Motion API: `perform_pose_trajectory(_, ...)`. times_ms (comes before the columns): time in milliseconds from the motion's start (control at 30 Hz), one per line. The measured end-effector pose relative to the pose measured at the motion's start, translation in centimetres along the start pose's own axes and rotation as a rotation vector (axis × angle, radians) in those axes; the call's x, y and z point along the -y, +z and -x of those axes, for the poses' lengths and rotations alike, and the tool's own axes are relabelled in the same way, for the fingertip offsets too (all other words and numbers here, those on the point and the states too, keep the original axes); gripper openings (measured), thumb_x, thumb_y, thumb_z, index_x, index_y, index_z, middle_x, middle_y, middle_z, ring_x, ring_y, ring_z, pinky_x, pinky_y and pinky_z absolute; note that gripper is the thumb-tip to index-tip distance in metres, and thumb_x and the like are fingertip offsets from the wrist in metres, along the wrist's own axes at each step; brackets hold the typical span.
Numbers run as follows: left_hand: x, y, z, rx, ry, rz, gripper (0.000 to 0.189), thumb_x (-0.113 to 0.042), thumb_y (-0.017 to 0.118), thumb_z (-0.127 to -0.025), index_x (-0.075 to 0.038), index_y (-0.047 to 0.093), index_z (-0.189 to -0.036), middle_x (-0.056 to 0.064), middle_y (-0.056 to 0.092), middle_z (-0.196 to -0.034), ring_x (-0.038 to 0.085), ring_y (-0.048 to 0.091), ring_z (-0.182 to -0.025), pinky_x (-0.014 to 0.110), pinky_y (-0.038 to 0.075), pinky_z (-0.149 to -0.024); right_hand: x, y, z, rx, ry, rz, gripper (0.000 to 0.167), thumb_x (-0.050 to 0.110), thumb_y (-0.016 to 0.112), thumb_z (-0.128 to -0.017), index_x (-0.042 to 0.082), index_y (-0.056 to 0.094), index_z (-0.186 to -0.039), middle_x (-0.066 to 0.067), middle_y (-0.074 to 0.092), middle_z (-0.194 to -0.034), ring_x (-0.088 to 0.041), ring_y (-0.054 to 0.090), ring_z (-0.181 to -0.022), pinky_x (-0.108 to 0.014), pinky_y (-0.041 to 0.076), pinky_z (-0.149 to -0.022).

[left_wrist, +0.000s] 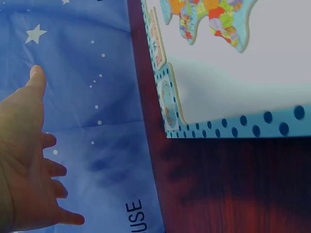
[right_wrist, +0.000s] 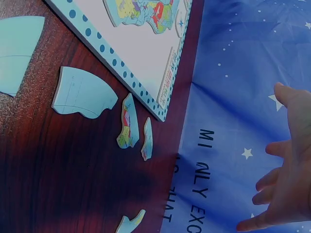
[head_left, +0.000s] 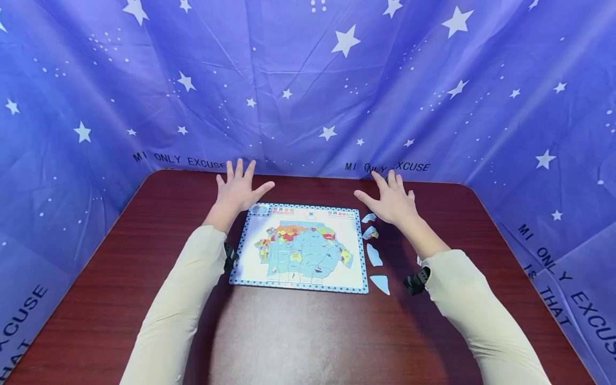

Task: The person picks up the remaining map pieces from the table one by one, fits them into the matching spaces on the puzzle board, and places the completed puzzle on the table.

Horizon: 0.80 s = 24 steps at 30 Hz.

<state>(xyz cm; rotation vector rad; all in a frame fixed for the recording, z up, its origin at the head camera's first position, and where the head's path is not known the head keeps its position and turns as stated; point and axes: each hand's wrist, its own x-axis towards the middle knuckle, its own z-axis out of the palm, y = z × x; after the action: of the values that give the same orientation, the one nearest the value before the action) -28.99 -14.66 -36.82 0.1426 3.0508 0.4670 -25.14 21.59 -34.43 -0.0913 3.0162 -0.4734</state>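
My left hand [head_left: 238,190] is spread with straight fingers beyond the top left corner of a world map puzzle board [head_left: 298,286], holding nothing. On the other side, my right hand [head_left: 392,203] is also spread and empty, off the board's top right corner. The board lies flat, with a blue dotted border and joined map pieces [head_left: 308,262] in its middle; white base shows around them. Loose puzzle pieces lie in a column along its right edge: two small coloured ones, a light blue piece [head_left: 374,255] and a pointed blue piece [head_left: 380,284].
Another small loose piece [right_wrist: 130,224] lies apart from the column, mostly hidden by my right forearm in the head view. A dark red wooden table [head_left: 269,331] carries everything. Behind it and at both sides hangs a blue curtain [head_left: 298,64] with white stars and lettering.
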Motion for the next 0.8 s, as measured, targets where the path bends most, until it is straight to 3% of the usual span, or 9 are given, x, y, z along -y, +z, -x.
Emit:
perform_pose_trajectory(567, 2.7, 1.1, 0.7, 0.089, 0.045, 0.043, 0.093, -0.079, 0.026, -0.083, -0.021, 0.005, -0.153, 0.016, 0.01, -0.158, 0.04, -0.002, -0.145, 0.068, 0.011, -0.108, -0.7, 0.3, 0.2, 0.022, -0.007, 0.009, 0.092, 0.074, 0.035, -0.085, 0.016, 0.014, -0.152, -0.027, 0.005, -0.155, -0.044, 0.003, -0.143, -0.073, 0.011, -0.103)
perform_pose_trajectory(800, 3.9, 2.0, 1.2, 0.117, 0.075, 0.045, 0.08, -0.063, 0.038, -0.091, -0.017, 0.014, -0.152, 0.018, 0.016, -0.156, 0.041, 0.005, -0.144, 0.069, 0.011, -0.107, -1.1, 0.6, 0.4, 0.036, -0.006, 0.006, 0.09, 0.073, 0.034, -0.085, 0.016, 0.015, -0.152, -0.026, 0.007, -0.155, -0.042, 0.003, -0.144, -0.072, 0.014, -0.103)
